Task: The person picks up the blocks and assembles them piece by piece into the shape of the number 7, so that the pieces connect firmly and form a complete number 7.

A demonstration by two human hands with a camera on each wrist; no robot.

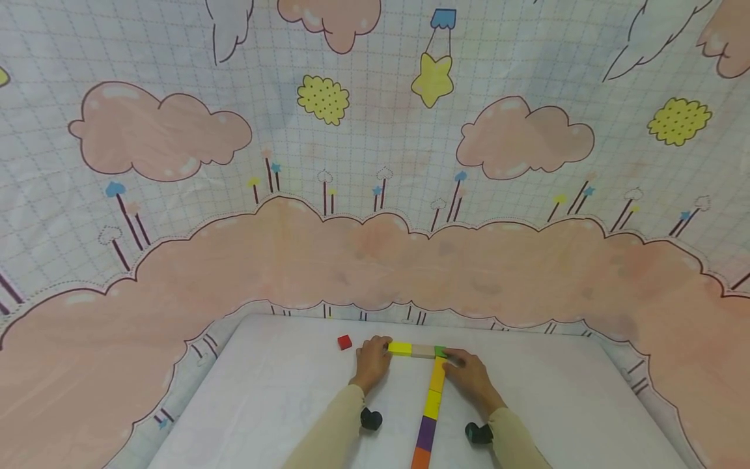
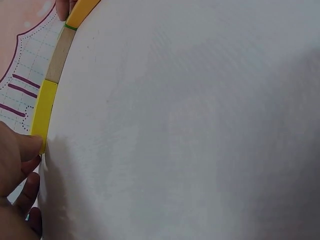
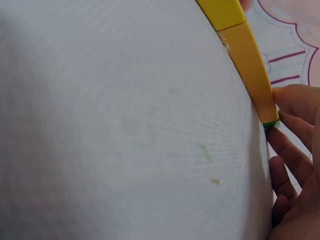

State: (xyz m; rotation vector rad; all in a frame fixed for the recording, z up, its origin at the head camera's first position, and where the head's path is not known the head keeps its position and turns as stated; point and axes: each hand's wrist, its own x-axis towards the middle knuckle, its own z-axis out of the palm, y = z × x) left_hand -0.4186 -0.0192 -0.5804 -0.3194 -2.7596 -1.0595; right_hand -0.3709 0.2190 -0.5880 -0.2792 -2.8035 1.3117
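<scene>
Wooden blocks lie end to end in two lines meeting at a corner on the white tabletop. The far line has a yellow block [image 1: 401, 349], a plain wood block [image 1: 423, 351] and a green block [image 1: 440, 352]. Toward me run a yellow-orange block [image 1: 437, 374], another yellow block [image 1: 432, 404], a purple block [image 1: 426, 434] and an orange block [image 1: 420, 459]. My left hand [image 1: 372, 363] touches the yellow block's outer end with its fingertips. At the corner, fingers of my right hand [image 1: 472, 380] rest against the yellow-orange block's side [image 3: 252, 70] and the green block [image 3: 271, 123].
A red block [image 1: 344, 342] sits apart, left of my left hand. Black wrist mounts [image 1: 371, 419] hang by both sleeves. Behind the white table [image 1: 263, 391] rises a cloth printed with clouds [image 1: 164, 133]. Small specks [image 3: 215, 181] lie on the tabletop.
</scene>
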